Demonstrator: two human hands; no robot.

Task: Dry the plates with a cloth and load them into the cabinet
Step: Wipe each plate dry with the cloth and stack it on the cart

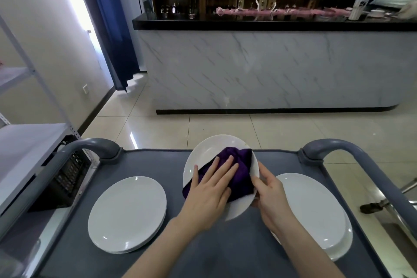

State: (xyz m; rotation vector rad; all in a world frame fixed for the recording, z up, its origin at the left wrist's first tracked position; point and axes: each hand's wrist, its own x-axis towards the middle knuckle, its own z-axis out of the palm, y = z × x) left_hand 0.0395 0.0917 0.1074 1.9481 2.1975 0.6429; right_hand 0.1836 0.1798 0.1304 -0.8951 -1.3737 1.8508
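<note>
A white plate [209, 151] is tilted up above the middle of the grey cart top [198, 250]. My right hand [269, 196] grips its right rim, thumb on the face. My left hand [211, 189] lies flat with straight fingers on a purple cloth [241, 165], pressing it against the plate's face. A stack of white plates [127, 214] lies on the cart at the left. Another stack of white plates [316, 212] lies at the right, partly behind my right forearm.
The cart has grey curved handles at the far left [94, 145] and far right [334, 145]. A white metal shelf rack [29, 142] stands to the left. A marble-fronted bar counter [270, 70] stands across the tiled floor. A chair leg [372, 206] is at the right.
</note>
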